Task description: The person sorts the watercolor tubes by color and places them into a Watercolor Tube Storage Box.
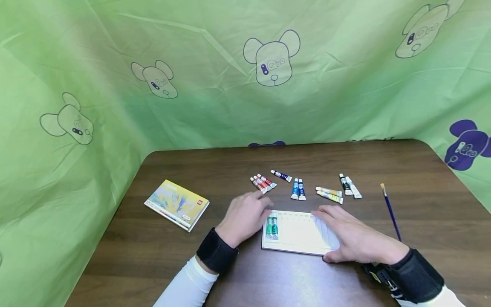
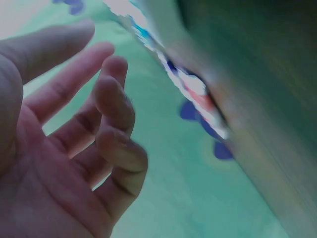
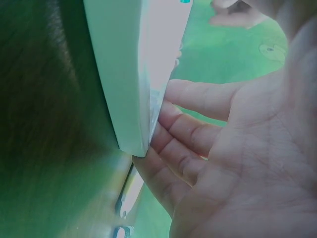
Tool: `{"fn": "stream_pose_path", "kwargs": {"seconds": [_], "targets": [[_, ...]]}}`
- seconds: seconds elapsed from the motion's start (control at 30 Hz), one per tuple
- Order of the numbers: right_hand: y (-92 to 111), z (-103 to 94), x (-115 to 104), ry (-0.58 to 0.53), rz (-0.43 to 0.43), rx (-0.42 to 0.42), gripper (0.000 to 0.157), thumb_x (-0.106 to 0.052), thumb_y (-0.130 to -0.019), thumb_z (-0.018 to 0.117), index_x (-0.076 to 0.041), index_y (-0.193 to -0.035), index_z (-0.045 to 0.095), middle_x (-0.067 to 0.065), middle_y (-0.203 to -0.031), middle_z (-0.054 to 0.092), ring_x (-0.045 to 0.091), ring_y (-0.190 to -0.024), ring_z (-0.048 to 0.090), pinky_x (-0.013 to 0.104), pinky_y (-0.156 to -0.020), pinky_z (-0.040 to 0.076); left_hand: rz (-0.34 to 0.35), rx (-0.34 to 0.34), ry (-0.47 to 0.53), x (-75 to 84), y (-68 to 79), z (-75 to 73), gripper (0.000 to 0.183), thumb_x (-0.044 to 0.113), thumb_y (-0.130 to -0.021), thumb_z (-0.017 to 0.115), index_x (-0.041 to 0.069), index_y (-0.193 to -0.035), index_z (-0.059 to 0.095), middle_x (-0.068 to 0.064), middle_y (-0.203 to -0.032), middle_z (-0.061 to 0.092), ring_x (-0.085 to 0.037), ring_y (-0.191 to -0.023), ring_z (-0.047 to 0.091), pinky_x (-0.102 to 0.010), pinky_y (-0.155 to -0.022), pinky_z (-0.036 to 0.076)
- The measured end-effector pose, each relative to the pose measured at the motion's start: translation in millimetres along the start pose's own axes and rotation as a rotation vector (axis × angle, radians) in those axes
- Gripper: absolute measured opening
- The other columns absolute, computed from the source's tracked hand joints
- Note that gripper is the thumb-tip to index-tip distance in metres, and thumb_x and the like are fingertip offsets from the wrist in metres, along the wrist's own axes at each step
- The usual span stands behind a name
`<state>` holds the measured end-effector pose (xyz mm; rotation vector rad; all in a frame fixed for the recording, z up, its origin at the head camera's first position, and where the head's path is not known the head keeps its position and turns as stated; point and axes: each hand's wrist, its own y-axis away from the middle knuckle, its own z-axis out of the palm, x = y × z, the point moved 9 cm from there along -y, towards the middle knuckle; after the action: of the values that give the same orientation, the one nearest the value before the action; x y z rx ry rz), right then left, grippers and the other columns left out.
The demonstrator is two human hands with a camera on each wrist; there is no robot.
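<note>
A shallow white tray (image 1: 297,245) lies on the table, with two green paint tubes (image 1: 272,227) side by side in its left end. My right hand (image 1: 350,234) holds its right end, thumb at the near edge and fingers at the far corner. In the right wrist view, the fingertips (image 3: 166,111) meet the tray's side (image 3: 119,74). My left hand (image 1: 247,215) hovers by the left end, close to the red paint tubes (image 1: 262,183). Nothing is in its loosely bent fingers (image 2: 116,109) in the left wrist view.
Behind the tray lie a purple tube (image 1: 281,175), two blue tubes (image 1: 298,189), yellowish tubes (image 1: 329,194), and a black tube (image 1: 345,184) beside a white tube (image 1: 353,188). A paintbrush (image 1: 391,213) lies right; a yellow illustrated box (image 1: 177,204) sits left. Green cloth (image 1: 215,106) hangs behind.
</note>
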<state>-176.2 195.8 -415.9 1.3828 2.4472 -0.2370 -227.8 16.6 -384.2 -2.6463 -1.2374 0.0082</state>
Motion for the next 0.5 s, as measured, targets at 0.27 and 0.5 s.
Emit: {"fn": "stream_pose_path", "kwargs": {"seconds": [0.27, 0.5], "targets": [[-0.2, 1.5, 0.0, -0.01, 0.012, -0.005, 0.096, -0.052, -0.063, 0.078, -0.007, -0.14, 0.044, 0.011, -0.141, 0.041, 0.029, -0.128, 0.039, 0.05, -0.1, 0.038, -0.135, 0.068, 0.014, -38.1, -16.0, 10.6, 0.02, 0.025, -0.084, 0.068, 0.014, -0.099, 0.071, -0.003, -0.1, 0.065, -0.018, -0.088, 0.061, -0.035, -0.074, 0.051], [-0.2, -0.8, -0.5, 0.002, 0.002, 0.01, 0.096, -0.051, -0.062, 0.079, -0.007, -0.14, 0.044, 0.01, -0.141, 0.042, 0.028, -0.129, 0.039, 0.049, -0.101, 0.038, -0.267, 0.061, 0.044, -56.5, -31.2, 14.5, 0.045, 0.037, -0.078, 0.073, 0.003, -0.107, 0.068, -0.01, -0.099, 0.062, -0.023, -0.089, 0.06, -0.036, -0.079, 0.051]]}}
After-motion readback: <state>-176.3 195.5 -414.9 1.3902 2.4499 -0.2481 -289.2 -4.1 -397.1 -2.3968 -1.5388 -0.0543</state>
